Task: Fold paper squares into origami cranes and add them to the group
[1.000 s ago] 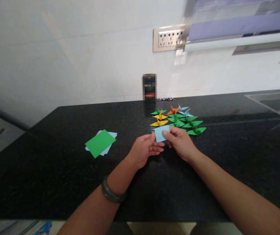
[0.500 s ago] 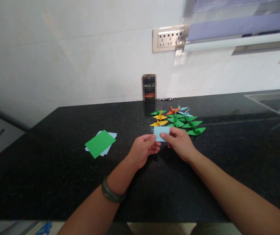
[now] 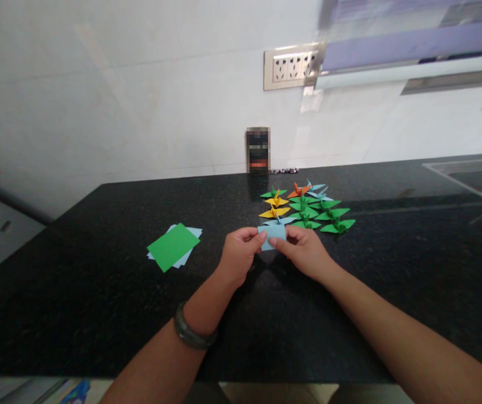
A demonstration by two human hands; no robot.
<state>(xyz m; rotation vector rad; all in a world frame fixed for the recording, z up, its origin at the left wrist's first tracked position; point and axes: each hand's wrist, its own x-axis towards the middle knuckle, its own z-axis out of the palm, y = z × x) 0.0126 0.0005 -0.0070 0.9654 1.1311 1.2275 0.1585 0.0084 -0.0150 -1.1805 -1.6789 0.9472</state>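
Note:
A folded light blue paper [image 3: 272,235] is pinched between both hands just above the black counter [image 3: 97,314]. My left hand [image 3: 241,253] grips its left edge with thumb and fingers closed. My right hand [image 3: 303,251] holds its right side the same way. Just behind the hands lies a cluster of folded paper cranes [image 3: 308,209] in green, yellow, orange and light blue. A green wristband sits on my left wrist.
A stack of flat paper squares [image 3: 174,246], green on top of light blue, lies to the left. A small dark box [image 3: 258,150] stands against the wall. A wall socket panel [image 3: 291,68] is above. A sink edge [image 3: 472,174] shows at far right.
Both hands and the blue paper have dropped slightly lower and nearer to me, and the paper looks smaller, more covered by the fingers.

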